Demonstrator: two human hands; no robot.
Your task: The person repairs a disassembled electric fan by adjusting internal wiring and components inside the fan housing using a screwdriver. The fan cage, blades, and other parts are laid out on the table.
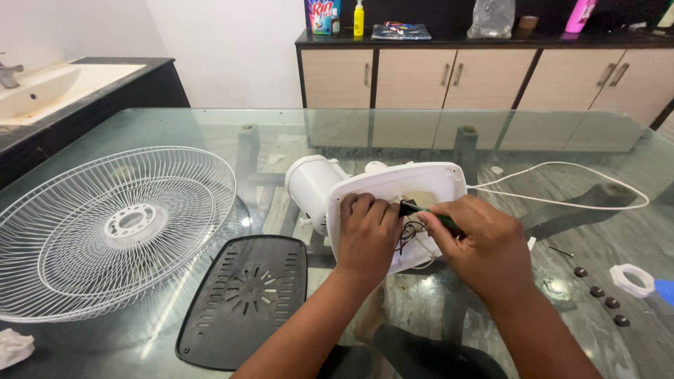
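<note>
The white fan base housing (393, 203) lay opened, underside up, near the middle of the glass table (491, 140), slightly toward the near edge. The white motor casing (312, 186) adjoined it on the left. The left hand (366, 235) rested on the housing's left part, fingers curled and pressed together over the rim, steadying it. The right hand (484, 245) held a green-handled screwdriver (428, 214), thumb and forefinger closed around the handle, tip aimed into the cavity among dark wires (411, 235) (exact contact point of the tip hidden by the fingers; probably a screw or terminal, not confirmed).

Handling judgement: the housing looked like thin moulded plastic, stiff but light, and likely to skate on smooth glass. The motor end probably carried most of the weight. Best grip seemed to be the outer rim or the motor casing. The exposed wires looked thin and easily torn, so not a place to pull.

A white power cord (562, 186) looped out to the right across the table. A white wire grille (116, 224) lay at the left edge, and a black vented cover plate (246, 298) at the near edge, left of the forearms. Small dark rubber feet (604, 298) and a white plastic ring nut (632, 277) sat toward the right edge, well apart from the housing.
</note>
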